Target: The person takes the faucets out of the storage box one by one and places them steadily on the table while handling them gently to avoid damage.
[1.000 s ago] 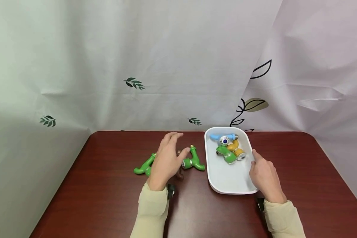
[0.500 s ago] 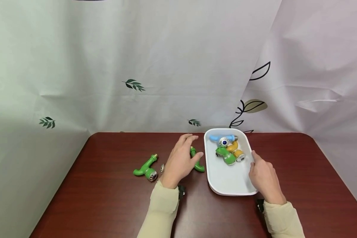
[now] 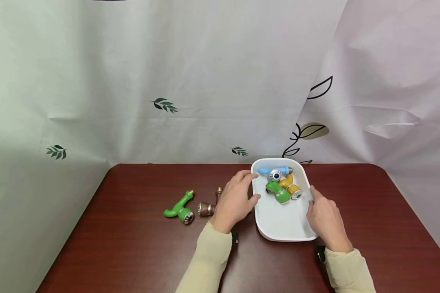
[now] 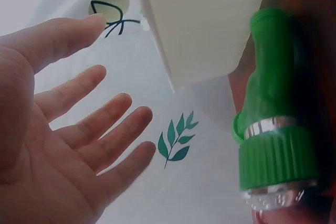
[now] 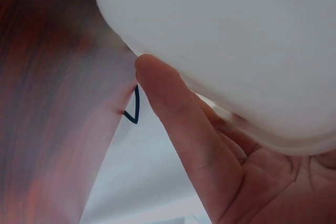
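In the head view my left hand (image 3: 234, 203) hovers at the left rim of a white plastic tray (image 3: 286, 224), its fingers spread and nothing in them. A green tap (image 4: 275, 108) lies close by in the left wrist view, apart from the fingers; the hand mostly covers it from above. To the left lie a brown tap (image 3: 207, 208), partly covered, and another green tap (image 3: 179, 208). My right hand (image 3: 328, 219) grips the tray's right rim, with a finger (image 5: 178, 114) against the outer wall. Inside the tray are a blue tap (image 3: 269, 170), a yellow tap (image 3: 295, 190) and a green tap (image 3: 280, 193).
All of this stands on a dark red wooden table (image 3: 132, 244). A pale curtain (image 3: 205, 81) with leaf prints hangs behind the table's far edge, close to the tray.
My left hand has moved right, from above the brown tap, past the second green tap, to the tray's left rim, uncovering the left taps. My right hand and the tray have stayed put.
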The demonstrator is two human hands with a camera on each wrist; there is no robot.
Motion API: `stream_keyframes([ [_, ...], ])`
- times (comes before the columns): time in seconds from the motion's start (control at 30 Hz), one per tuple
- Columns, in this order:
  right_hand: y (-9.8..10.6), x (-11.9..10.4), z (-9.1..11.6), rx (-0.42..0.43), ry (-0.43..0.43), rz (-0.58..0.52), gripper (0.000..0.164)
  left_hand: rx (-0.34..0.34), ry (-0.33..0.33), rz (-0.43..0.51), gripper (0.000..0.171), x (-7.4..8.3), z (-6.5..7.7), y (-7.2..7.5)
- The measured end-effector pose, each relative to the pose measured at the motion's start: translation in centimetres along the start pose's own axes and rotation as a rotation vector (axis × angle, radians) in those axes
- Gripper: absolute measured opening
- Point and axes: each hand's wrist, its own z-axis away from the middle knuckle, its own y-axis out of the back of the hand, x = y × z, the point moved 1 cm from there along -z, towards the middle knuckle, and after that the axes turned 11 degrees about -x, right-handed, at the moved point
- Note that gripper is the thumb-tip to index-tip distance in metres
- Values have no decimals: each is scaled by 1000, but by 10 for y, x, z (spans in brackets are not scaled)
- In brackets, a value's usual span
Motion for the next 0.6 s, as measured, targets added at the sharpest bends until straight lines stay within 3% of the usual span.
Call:
stream_keyframes([
  [0.3,0,0,1,27,16,8,48,-107,-53,-96,47,8,-10,-9],
  [0.6,0,-1,1,24,16,9,48,-129,-112,-186,46,11,-18,-15],
])
